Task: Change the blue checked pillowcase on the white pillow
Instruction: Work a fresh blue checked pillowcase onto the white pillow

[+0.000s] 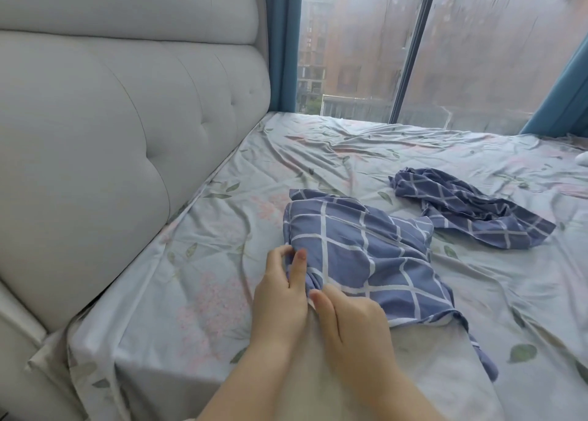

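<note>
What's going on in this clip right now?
A person is working a blue checked pillowcase on a white pillow lying on the floral sheet. The left hand pinches the case's bunched edge and the right hand grips it alongside. The case covers only the pillow's far end; the near part is bare. A second checked pillowcase lies crumpled farther right.

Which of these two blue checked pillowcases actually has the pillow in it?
The nearer pillowcase: left hand and right hand grip it, and the white pillow sticks out. The farther pillowcase lies crumpled and untouched.
</note>
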